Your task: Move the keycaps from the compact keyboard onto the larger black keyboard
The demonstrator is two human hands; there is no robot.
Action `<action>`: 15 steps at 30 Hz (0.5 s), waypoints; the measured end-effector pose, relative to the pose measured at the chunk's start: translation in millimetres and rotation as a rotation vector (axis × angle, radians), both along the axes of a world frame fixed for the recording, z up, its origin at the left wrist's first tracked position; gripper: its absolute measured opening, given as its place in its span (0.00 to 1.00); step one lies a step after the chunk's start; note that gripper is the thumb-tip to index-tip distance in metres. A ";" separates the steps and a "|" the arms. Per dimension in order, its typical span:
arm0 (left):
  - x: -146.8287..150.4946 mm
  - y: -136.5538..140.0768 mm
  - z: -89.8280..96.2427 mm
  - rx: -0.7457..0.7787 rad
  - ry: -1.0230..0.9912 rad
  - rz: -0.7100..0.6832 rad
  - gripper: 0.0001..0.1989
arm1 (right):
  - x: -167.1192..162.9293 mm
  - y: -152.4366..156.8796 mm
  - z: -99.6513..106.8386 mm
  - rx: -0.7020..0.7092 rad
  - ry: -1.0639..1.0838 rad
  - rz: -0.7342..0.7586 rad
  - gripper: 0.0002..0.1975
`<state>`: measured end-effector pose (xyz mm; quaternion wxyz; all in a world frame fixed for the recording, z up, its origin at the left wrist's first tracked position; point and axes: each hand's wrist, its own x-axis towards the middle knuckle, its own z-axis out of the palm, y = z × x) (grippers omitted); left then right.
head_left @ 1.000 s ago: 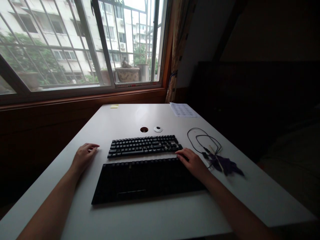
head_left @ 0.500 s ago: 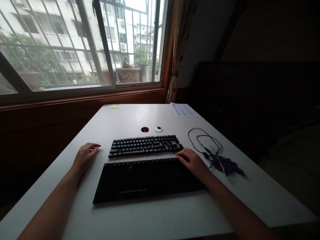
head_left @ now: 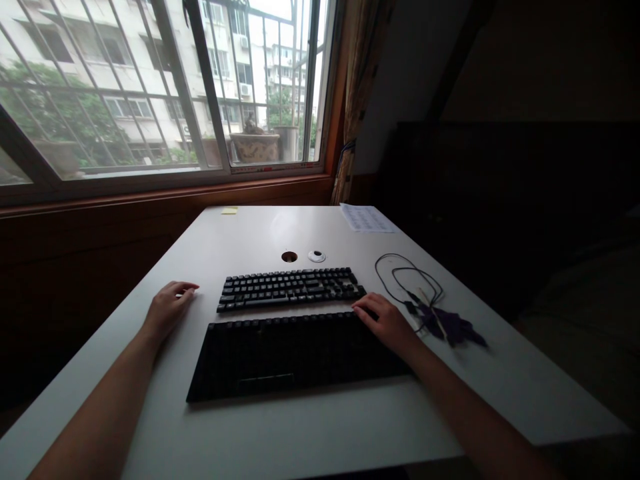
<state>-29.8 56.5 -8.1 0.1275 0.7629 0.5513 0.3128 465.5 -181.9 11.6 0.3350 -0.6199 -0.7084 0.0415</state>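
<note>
A black keyboard (head_left: 287, 287) lies across the white desk, with bare patches among the keys at its right end. In front of it is a glossy black flat panel (head_left: 285, 353), with a row of small black keycaps (head_left: 280, 321) along its back edge. At the right end of that row, my right hand (head_left: 385, 320) is closed in a pinch, thumb and forefinger tips together. Whatever sits between those tips is too small and dark to make out. My left hand (head_left: 170, 308) rests on the desk left of the keyboard, fingers loosely bent and apart, holding nothing.
Right of the keyboard lie a looped black cable (head_left: 407, 270) and a dark purple cloth (head_left: 453, 327). Behind the keyboard are a round desk hole (head_left: 289, 257) and a white ring cap (head_left: 317, 256). Printed paper (head_left: 367, 219) and a yellow note (head_left: 229, 210) lie near the far edge.
The view has tipped very slightly, so everything sits a little higher in the picture. Both hands hold nearly the same places, and the keyboard and panel stay put.
</note>
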 end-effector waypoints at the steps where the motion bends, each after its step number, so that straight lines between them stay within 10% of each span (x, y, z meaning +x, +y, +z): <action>1: 0.6 -0.4 0.7 -0.006 -0.001 -0.002 0.19 | 0.0 -0.1 0.0 0.000 0.001 -0.001 0.08; 15: 2.3 -1.8 0.0 0.005 0.002 -0.029 0.18 | -1.0 0.1 2.0 -0.005 0.000 0.005 0.08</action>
